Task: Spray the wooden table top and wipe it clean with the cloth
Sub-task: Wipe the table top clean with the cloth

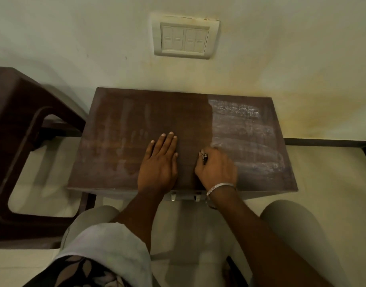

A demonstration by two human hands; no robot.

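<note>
The left hand (pixel 159 162) lies flat and empty on the wooden table top (pixel 116 141), likely steadying it, while the right hand (pixel 216 170) curls around a small dark object (pixel 204 158). No cloth or sprayer shows; beyond the right hand, the top's right part carries whitish streaks, apparently unwiped

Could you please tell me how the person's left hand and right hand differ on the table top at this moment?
The left hand lies flat, palm down, fingers extended; the right hand is curled into a loose fist around a small dark object. The right wrist wears a silver bangle; the left is bare. Both rest on the wooden table top near its front edge.
</note>
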